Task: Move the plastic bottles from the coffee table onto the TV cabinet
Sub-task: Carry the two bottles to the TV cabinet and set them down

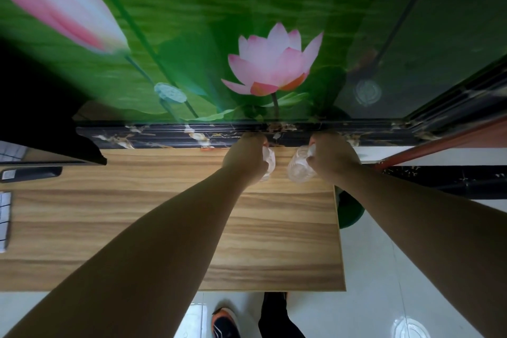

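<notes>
Two plastic bottles [270, 162] [300, 166], two hands [247, 158] [333, 158], one cabinet [164, 217]

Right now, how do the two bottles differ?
The left bottle is mostly hidden behind the left hand, with only a clear sliver showing; the right bottle is largely exposed, its ribbed body in view. The right hand grips the right bottle from its right side and top; the left hand wraps across the left bottle. Shared: both are clear plastic, held side by side over the far end of the wooden cabinet top.

bare cabinet top [164, 214] nearside, wall [247, 63] behind
</notes>
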